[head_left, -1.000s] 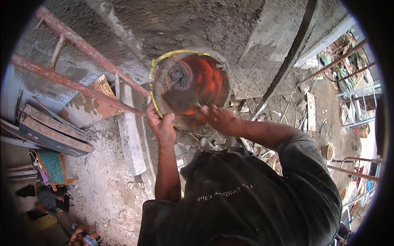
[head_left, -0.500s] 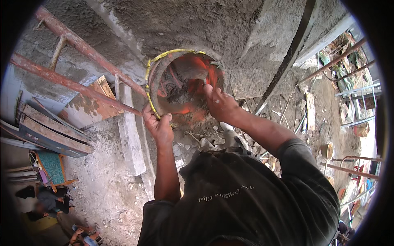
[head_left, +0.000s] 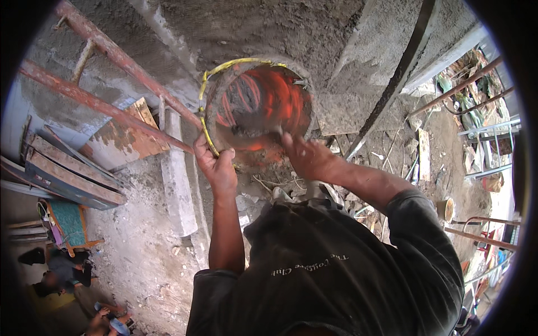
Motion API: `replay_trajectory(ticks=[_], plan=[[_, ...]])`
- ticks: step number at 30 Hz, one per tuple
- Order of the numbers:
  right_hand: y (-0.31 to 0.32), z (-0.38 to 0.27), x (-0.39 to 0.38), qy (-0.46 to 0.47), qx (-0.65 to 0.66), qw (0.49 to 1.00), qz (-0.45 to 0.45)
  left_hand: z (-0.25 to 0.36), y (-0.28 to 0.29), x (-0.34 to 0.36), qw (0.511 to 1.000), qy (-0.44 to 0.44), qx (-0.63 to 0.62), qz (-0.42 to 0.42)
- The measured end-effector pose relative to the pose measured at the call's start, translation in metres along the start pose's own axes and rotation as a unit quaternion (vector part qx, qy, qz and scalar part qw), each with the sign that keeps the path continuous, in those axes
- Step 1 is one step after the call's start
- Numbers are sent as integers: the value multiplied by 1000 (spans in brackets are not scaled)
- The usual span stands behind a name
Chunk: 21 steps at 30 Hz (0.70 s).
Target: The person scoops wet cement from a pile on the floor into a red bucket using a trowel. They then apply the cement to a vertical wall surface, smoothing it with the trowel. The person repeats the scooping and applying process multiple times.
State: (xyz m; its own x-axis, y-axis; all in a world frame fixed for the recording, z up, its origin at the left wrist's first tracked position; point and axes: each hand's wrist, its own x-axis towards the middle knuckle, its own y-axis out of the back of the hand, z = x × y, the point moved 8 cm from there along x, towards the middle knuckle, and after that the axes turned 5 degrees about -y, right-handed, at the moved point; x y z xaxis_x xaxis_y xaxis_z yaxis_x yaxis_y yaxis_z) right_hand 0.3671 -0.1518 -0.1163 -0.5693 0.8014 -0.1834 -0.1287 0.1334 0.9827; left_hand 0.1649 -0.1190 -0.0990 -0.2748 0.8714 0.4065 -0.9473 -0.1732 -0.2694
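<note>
A round bucket (head_left: 295, 103) with a red-orange inside and a grey, mortar-smeared rim is in front of me. Wet grey mortar (head_left: 242, 98) coats part of its inner wall. Yellow cord (head_left: 224, 66) runs round the rim's left and far side. My left hand (head_left: 217, 168) is closed on the near-left rim and the cord, thumb toward me. My right hand (head_left: 308, 158), closed and slightly blurred, grips a trowel at the near-right side. The trowel's blade (head_left: 259, 133) is smeared by motion low inside the bucket; its handle is mostly hidden by my fingers.
A rusty red metal frame (head_left: 120, 115) slants in from the left, ending near my left hand. A dark bar (head_left: 395, 78) leans at the right. Rubble and sticks litter the ground by my shoes. Two people (head_left: 61, 274) are at the lower left; a small pail (head_left: 445, 209) stands right.
My right hand has drawn the trowel down toward me, from the bucket's upper middle to its near side. More of the red inner wall shows. My left hand keeps its hold.
</note>
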Motion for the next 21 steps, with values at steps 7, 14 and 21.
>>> replay_trajectory(ticks=[7, 14, 21], plan=[[-40, 12, 4, -66, 139, 979, -133, 17, -27, -1, 999, -8, -35, -9], [52, 68, 17, -201, 51, 978, -24, 44, -31, 10, 997, -66, 18, -26], [-10, 82, 16, -108, 474, 854, -185, 75, -41, 14, 985, -92, 76, -124]])
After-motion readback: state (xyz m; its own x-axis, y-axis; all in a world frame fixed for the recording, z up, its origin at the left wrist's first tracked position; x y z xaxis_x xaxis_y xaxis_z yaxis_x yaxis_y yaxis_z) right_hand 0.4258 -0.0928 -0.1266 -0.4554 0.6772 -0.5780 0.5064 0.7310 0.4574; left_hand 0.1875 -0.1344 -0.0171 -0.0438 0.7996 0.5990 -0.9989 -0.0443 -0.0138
